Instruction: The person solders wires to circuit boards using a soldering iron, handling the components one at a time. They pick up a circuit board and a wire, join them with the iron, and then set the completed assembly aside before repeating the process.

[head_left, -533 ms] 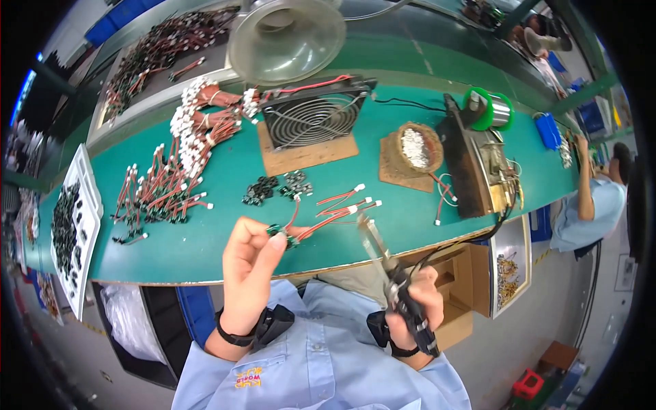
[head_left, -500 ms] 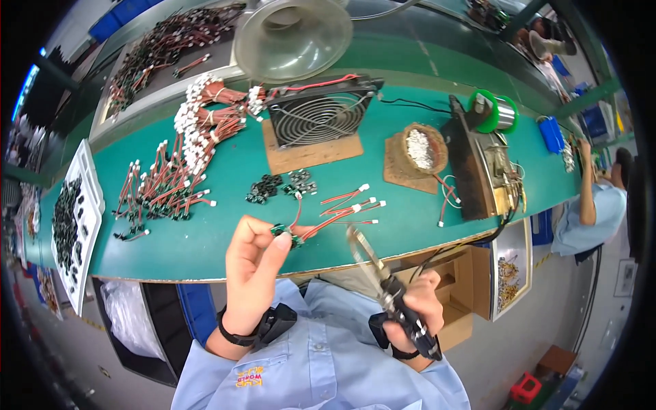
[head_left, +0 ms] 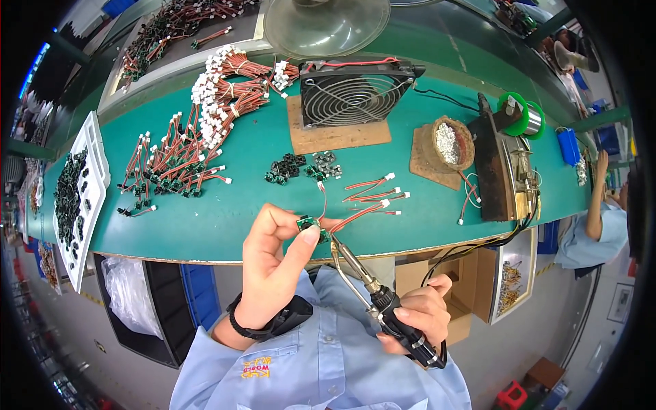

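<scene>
Between the thumb and fingers of my left hand [head_left: 273, 266] is a small green circuit board [head_left: 305, 223], pinched just above the bench's front edge. Red and dark wires with white plugs run from beside the fingertips. My right hand [head_left: 422, 311] grips the black handle of a soldering iron [head_left: 391, 309]; a thin metal tube runs alongside its shaft. The iron's tip is at the wires, close to my left fingertips; whether it touches the board I cannot tell. Several loose wire leads [head_left: 369, 195] and a pile of small black parts [head_left: 283, 167] lie just beyond.
A fan [head_left: 355, 99] stands behind on a wooden board, below a clear hood [head_left: 326, 27]. To the right are a bowl of white pieces [head_left: 447, 143] and a green solder spool [head_left: 523, 115]. Wired boards [head_left: 171, 164] and a white tray [head_left: 97, 184] lie left. Another person [head_left: 594, 229] is far right.
The soldering iron has come up and left, from apart to right beside the board and wires. My left hand keeps its pinch. The whole view has shifted a little.
</scene>
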A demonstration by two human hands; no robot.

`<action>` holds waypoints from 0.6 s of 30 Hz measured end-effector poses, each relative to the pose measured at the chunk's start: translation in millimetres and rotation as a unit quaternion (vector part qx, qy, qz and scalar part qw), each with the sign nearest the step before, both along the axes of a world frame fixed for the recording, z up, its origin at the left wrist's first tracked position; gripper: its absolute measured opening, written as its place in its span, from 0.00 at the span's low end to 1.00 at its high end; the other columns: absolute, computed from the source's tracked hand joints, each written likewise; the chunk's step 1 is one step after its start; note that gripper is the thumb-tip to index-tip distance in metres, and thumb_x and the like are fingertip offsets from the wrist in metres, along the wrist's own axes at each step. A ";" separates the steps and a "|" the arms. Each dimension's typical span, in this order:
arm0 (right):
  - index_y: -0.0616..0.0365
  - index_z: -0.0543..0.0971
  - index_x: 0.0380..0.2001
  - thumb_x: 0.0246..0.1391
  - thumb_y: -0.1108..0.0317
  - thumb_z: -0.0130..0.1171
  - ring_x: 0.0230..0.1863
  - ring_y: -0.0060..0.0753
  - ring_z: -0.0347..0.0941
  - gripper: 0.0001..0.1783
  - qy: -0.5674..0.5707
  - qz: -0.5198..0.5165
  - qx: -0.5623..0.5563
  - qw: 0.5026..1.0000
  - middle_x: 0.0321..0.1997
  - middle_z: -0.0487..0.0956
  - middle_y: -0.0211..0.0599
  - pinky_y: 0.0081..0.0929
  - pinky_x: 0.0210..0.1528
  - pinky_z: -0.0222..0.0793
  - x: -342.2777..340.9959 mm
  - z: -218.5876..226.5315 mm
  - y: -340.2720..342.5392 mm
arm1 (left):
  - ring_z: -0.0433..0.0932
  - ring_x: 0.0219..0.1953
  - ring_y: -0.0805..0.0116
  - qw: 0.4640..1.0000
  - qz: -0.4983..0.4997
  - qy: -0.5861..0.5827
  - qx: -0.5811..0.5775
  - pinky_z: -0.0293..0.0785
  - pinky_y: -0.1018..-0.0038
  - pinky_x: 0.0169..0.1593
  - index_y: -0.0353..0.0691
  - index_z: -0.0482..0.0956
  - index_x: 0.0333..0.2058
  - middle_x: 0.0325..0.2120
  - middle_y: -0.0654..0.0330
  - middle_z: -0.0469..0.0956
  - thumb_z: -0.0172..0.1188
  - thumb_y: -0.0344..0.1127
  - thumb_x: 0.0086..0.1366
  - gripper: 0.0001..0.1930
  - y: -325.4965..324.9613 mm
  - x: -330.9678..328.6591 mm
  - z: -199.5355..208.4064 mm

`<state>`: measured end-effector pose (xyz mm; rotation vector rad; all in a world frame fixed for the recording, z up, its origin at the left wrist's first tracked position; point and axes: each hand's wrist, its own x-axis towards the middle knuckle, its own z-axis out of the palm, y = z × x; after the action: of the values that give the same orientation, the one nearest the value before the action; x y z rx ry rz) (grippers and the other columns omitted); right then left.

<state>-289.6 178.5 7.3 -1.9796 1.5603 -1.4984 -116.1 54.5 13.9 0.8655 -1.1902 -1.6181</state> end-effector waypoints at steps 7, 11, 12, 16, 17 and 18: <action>0.49 0.78 0.34 0.27 0.63 0.71 0.21 0.22 0.70 0.23 0.001 -0.003 0.001 1.000 0.21 0.76 0.22 0.31 0.42 0.54 0.5 -1.5 -0.1 | 0.76 0.40 0.66 1.000 -0.011 -0.011 0.006 0.66 0.76 0.46 0.38 0.63 0.33 0.33 0.51 0.77 0.48 0.25 0.63 0.03 0.0 1.8 -3.2; 0.49 0.78 0.34 0.28 0.63 0.71 0.21 0.22 0.70 0.23 0.002 0.002 0.011 1.000 0.22 0.76 0.23 0.31 0.42 0.54 0.2 0.3 1.1 | 0.76 0.39 0.69 1.000 -0.005 -0.023 0.001 0.65 0.78 0.45 0.38 0.62 0.33 0.33 0.49 0.78 0.48 0.25 0.63 0.04 0.3 1.7 -3.0; 0.49 0.78 0.34 0.28 0.63 0.71 0.21 0.22 0.70 0.23 0.000 0.002 0.015 1.000 0.22 0.76 0.23 0.31 0.42 0.54 0.2 0.8 1.3 | 0.75 0.39 0.71 1.000 -0.003 -0.025 -0.002 0.65 0.79 0.44 0.38 0.62 0.33 0.33 0.49 0.78 0.48 0.25 0.63 0.04 0.4 1.4 -2.8; 0.49 0.77 0.34 0.28 0.63 0.71 0.22 0.23 0.71 0.23 -0.010 0.003 0.024 1.000 0.22 0.76 0.24 0.31 0.42 0.54 -0.1 1.4 1.3 | 0.75 0.37 0.74 1.000 0.001 -0.027 -0.013 0.64 0.81 0.42 0.38 0.62 0.34 0.34 0.48 0.78 0.48 0.25 0.63 0.04 1.1 0.1 -1.4; 0.49 0.77 0.34 0.28 0.63 0.71 0.22 0.23 0.71 0.23 -0.015 0.004 0.026 1.000 0.22 0.76 0.24 0.31 0.42 0.54 -0.2 1.4 1.2 | 0.75 0.37 0.74 1.000 0.001 -0.027 -0.013 0.64 0.81 0.42 0.38 0.62 0.34 0.34 0.48 0.78 0.48 0.25 0.63 0.04 1.2 0.2 -1.4; 0.49 0.77 0.34 0.28 0.63 0.71 0.22 0.23 0.71 0.23 -0.015 0.003 0.026 1.000 0.22 0.76 0.24 0.31 0.42 0.54 -0.5 1.5 1.2 | 0.74 0.37 0.74 0.999 -0.003 -0.031 -0.016 0.64 0.81 0.42 0.38 0.62 0.34 0.34 0.48 0.78 0.48 0.25 0.63 0.04 1.2 0.7 -1.4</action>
<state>-290.1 179.8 8.7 -1.9237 1.5626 -1.4631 -115.4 55.7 12.5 0.8987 -1.2593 -1.5831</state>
